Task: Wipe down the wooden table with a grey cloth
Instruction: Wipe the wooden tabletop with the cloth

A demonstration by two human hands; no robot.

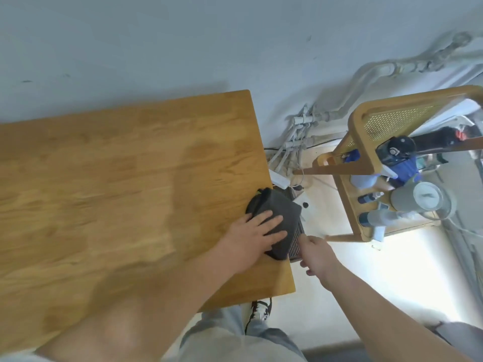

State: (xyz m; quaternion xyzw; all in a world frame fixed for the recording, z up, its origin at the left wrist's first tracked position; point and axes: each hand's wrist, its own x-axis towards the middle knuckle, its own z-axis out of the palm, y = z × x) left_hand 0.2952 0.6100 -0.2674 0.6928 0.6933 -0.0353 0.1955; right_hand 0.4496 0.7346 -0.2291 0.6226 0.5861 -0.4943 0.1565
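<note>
the person's left hand (254,232) lay flat on the grey cloth (283,212), with the fingers straight and spread, pressing it down. it was not pinching the cloth. the cloth sat at the right edge of the wooden table (130,178), near the front corner, and part of it stuck out past the edge.

the right hand (317,253) was off the table, just beside the cloth and a dark ribbed thing (296,244) under the cloth's edge. its fingers were curled a bit, but it was too hard to tell if it held anything.

this looked like the wiping step, with the cloth at the end of a sweep. a big part of the table to the left likely needed wiping. the next move called for a firm flat push back across the wood, with the cloth kept from sliding off the edge.
</note>
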